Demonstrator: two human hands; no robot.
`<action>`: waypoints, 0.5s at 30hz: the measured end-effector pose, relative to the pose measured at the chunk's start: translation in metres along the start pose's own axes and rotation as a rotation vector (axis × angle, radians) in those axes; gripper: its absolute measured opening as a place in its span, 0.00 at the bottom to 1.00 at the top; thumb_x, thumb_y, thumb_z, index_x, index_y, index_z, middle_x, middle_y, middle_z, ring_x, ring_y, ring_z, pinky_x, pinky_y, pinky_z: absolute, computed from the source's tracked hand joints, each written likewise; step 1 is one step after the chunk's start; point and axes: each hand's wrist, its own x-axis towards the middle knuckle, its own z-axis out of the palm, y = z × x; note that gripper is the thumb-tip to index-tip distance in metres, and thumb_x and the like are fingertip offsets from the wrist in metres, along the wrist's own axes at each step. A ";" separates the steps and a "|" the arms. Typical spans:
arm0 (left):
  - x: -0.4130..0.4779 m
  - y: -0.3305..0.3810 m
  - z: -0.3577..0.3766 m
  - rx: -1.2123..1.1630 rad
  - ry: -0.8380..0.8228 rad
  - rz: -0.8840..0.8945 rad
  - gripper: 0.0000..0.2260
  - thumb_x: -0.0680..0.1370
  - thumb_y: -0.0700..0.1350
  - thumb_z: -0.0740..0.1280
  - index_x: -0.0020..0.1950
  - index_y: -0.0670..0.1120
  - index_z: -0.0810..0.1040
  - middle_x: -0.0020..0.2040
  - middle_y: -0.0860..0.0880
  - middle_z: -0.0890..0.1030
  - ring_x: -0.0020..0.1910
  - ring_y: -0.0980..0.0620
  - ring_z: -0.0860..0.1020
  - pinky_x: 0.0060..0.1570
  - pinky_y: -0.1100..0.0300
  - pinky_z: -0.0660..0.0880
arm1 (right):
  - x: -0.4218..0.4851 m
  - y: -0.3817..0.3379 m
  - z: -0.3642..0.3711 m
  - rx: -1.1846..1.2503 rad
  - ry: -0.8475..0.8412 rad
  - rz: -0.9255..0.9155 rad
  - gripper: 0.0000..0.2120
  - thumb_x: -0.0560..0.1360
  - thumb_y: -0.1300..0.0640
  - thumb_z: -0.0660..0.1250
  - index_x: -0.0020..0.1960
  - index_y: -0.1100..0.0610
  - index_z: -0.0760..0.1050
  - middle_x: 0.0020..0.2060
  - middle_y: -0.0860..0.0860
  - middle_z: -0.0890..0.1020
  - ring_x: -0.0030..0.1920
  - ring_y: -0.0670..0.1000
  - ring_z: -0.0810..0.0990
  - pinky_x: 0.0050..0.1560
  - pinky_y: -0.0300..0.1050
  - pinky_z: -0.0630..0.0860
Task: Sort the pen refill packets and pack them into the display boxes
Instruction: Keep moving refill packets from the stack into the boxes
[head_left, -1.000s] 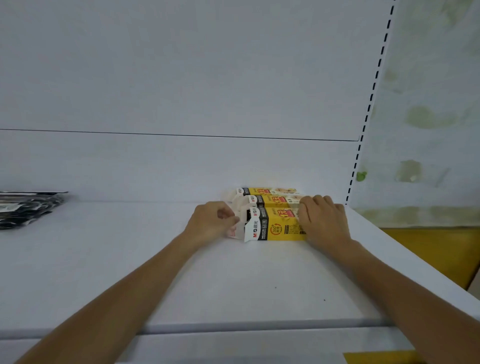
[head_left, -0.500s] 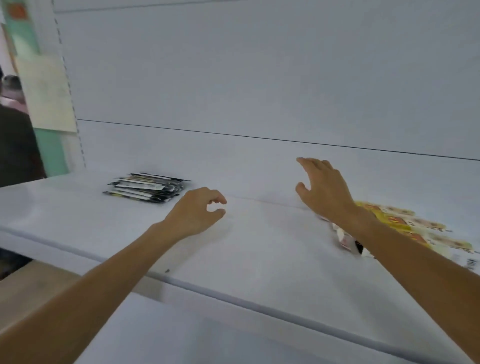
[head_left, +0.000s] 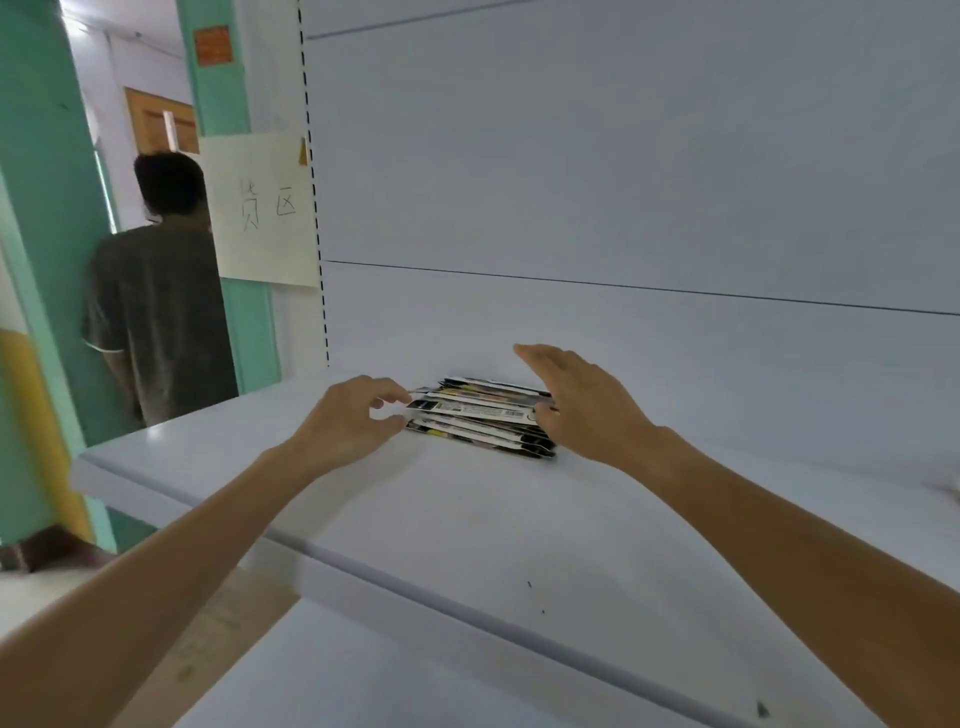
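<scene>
While an untidy, fanned stack of pen refill packets (head_left: 480, 418) lies flat on a white shelf (head_left: 467, 519), close to its back panel, the left hand (head_left: 343, 426) sits at its left end. Its index finger and thumb curl above and below the packet edges; whether they already pinch cannot be told. The right hand (head_left: 587, 410) is flat at the stack's right end, fingers (head_left: 540, 356) straight, grasping nothing. Squaring the slippery packets between both hands before lifting would likely keep any from sliding out. No display boxes are visible. Beyond the shelf's left end, a person (head_left: 156, 296) stands facing away.
</scene>
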 end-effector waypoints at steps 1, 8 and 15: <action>0.010 -0.012 -0.004 -0.013 0.003 0.007 0.08 0.75 0.43 0.68 0.54 0.50 0.78 0.55 0.50 0.78 0.50 0.55 0.74 0.50 0.64 0.65 | 0.009 -0.006 0.007 -0.009 -0.012 0.016 0.30 0.76 0.62 0.58 0.75 0.53 0.52 0.73 0.49 0.61 0.68 0.52 0.64 0.64 0.46 0.64; 0.060 -0.038 -0.004 -0.147 -0.132 0.128 0.06 0.74 0.40 0.68 0.49 0.49 0.81 0.45 0.54 0.80 0.43 0.59 0.76 0.43 0.73 0.69 | 0.037 -0.007 0.013 0.020 0.064 0.239 0.24 0.77 0.58 0.60 0.72 0.54 0.60 0.66 0.51 0.71 0.63 0.51 0.72 0.61 0.47 0.69; 0.086 -0.043 0.032 -0.073 -0.228 0.189 0.10 0.73 0.41 0.69 0.53 0.48 0.80 0.51 0.52 0.78 0.51 0.53 0.75 0.52 0.60 0.70 | 0.022 -0.006 0.037 0.111 -0.024 0.430 0.14 0.76 0.55 0.64 0.61 0.53 0.74 0.49 0.48 0.80 0.51 0.50 0.77 0.51 0.44 0.72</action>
